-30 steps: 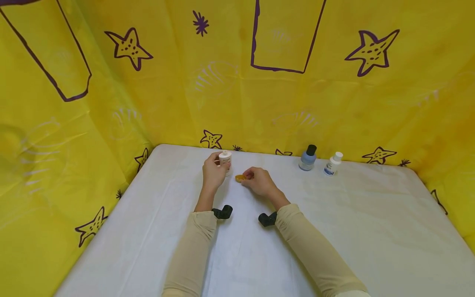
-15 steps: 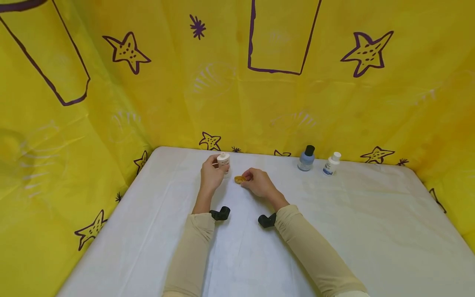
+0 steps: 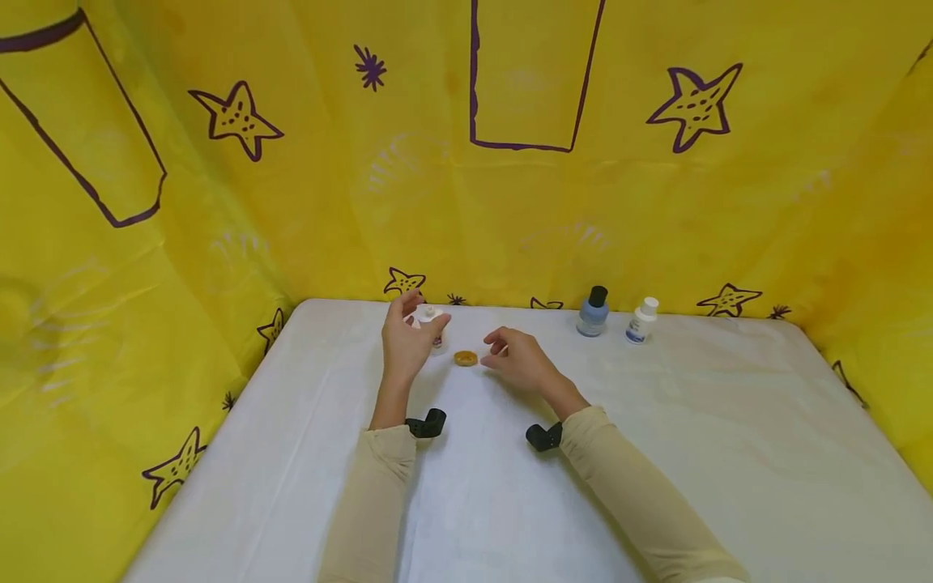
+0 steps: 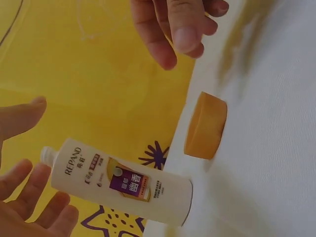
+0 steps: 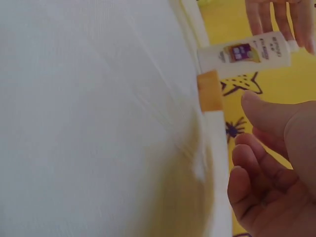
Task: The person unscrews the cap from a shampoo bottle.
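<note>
A white shampoo-style bottle (image 4: 118,182) with a purple and gold label stands upright on the table, its narrow neck uncapped. My left hand (image 3: 406,344) is spread around its upper part, thumb and fingers apart; in the left wrist view the fingers are off the bottle's sides. Just to the right of the bottle lies a round orange cap (image 3: 466,358), hollow side up. My right hand (image 3: 519,359) hovers beside the cap with loosely bent fingers and nothing between them.
Farther right on the white table (image 3: 466,502) stand a blue bottle with a black cap (image 3: 594,312) and a white bottle with a white cap (image 3: 642,321). A yellow cloth wall (image 3: 408,202) printed with starfish borders the table's back and sides.
My right hand has let go of the orange cap and drawn back slightly to the right. The left hand's fingers have opened from the white bottle, which now stands on the table.
</note>
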Tool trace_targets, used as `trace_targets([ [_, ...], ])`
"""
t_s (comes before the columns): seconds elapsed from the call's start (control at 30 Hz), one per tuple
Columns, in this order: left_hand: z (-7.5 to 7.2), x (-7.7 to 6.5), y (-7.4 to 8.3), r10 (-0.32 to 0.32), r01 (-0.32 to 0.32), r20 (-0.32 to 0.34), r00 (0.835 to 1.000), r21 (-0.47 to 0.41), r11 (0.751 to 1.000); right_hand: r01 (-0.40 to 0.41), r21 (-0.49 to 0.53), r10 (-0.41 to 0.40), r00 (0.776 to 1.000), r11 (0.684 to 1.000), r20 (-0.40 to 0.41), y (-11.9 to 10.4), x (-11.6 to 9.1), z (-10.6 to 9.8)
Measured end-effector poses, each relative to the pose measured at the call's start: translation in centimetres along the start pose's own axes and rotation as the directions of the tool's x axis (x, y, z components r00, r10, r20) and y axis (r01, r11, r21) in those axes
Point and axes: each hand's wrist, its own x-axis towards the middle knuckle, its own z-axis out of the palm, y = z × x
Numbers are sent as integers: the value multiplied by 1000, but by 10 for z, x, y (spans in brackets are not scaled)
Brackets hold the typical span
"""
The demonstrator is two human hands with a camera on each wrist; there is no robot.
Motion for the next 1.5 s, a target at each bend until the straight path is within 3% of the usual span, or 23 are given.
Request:
trace_targets([
  [0.23, 8, -8, 9, 100, -97, -24, 995, 102, 990, 5, -16, -5, 999, 1000, -41, 14, -13, -25],
  [0.4, 18, -12, 16, 229, -221, -56, 972, 120, 968, 42, -41, -45, 996, 998, -83, 24, -27, -44],
  [0.53, 30, -16, 21, 324, -319, -28, 945, 121, 940, 50, -72, -57, 993, 996, -104, 25, -39, -59],
  [0.67, 45, -19, 27, 354, -356, 38, 934, 125, 926, 24, -118, -39, 991, 993, -127, 26, -50, -74],
  [0.9, 73, -20, 36, 356, -397, 210, 911, 208, 894, 13, -179, -44, 984, 984, -174, 28, -70, -100],
  [1.07, 95, -18, 33, 330, -436, 345, 879, 302, 848, 2, -209, -45, 978, 978, -202, 35, -78, -115],
  [1.17, 110, -16, 31, 301, -443, 407, 863, 319, 838, -16, -233, -34, 978, 972, -208, 39, -80, -123],
  [1.23, 121, -16, 31, 275, -435, 441, 854, 318, 842, -20, -248, -36, 975, 968, -218, 42, -81, -128],
  [1.37, 143, -14, 32, 231, -398, 481, 846, 279, 874, -14, -250, -48, 969, 968, -241, 43, -80, -138],
  [1.5, 164, -14, 31, 188, -316, 468, 864, 213, 924, -16, -233, -46, 965, 972, -258, 41, -75, -144],
])
